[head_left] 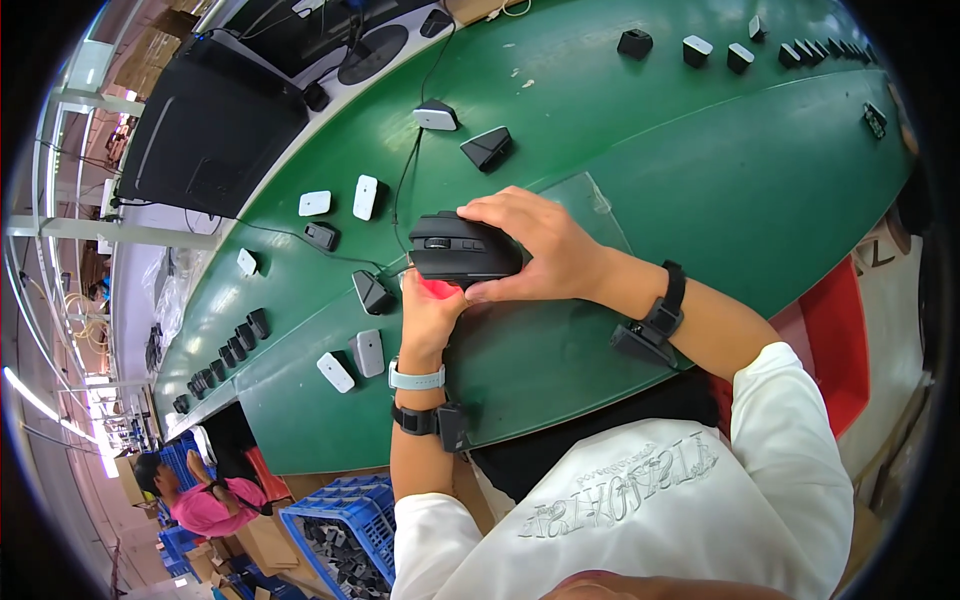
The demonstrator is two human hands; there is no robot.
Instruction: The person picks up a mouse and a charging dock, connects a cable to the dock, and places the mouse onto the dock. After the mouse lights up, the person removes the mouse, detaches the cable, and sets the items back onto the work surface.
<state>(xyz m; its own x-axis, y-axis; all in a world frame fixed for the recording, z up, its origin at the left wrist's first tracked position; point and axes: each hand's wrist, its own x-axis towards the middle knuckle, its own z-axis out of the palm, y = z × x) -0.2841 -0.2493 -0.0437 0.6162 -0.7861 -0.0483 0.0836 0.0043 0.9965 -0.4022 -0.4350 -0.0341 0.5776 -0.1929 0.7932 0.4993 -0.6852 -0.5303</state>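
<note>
A black computer mouse [462, 247] with a ribbed scroll wheel is held up over the green table. My right hand [545, 240] grips it from the right, thumb along the near side and fingers over the far side. From below, my left hand [430, 315] supports the same mouse; most of its fingers are hidden behind it. A red glow shows on the left hand, just under the mouse. Close by on the left lies a dark wedge-shaped device [373, 292] on the table.
Several white-and-black small devices [368, 197] are scattered over the green table [560, 120], with a row of dark ones [238, 340] at left. Thin cables [403, 180] cross it. A black monitor [215, 125] stands far left. A blue crate [345, 500] holds dark parts; a person in pink [215, 510] sits beyond.
</note>
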